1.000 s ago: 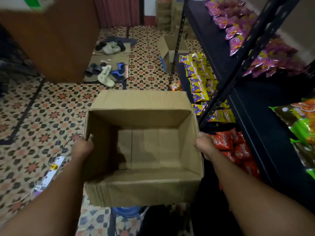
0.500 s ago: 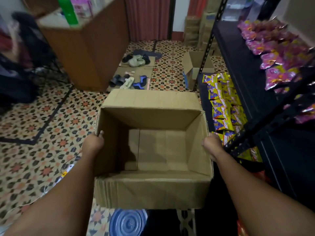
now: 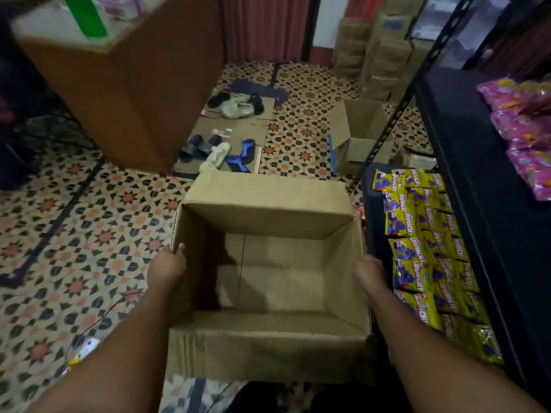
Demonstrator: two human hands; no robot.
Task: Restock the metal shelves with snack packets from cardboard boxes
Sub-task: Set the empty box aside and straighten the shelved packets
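I carry an empty open cardboard box (image 3: 268, 347) in front of me, above the patterned floor. My left hand (image 3: 165, 268) grips its left wall, with the thumb over the rim. My right hand (image 3: 369, 275) holds the right wall from outside; its fingers are hidden behind the cardboard. The black metal shelves (image 3: 483, 180) stand on the right. Yellow snack packets (image 3: 423, 242) lie in rows on a lower shelf, and pink snack packets (image 3: 524, 129) lie on the shelf above.
Another open cardboard box (image 3: 357, 135) stands on the floor by the shelf post. Stacked closed boxes (image 3: 384, 52) rise at the back. A wooden counter (image 3: 125, 84) is at the left, with sandals (image 3: 220, 150) on flattened cardboard. A power strip (image 3: 83, 350) and its cable lie at the lower left.
My view has turned upward and to the left while both hands keep hold of the box. The red packets have left the view, and more of the back of the room shows.
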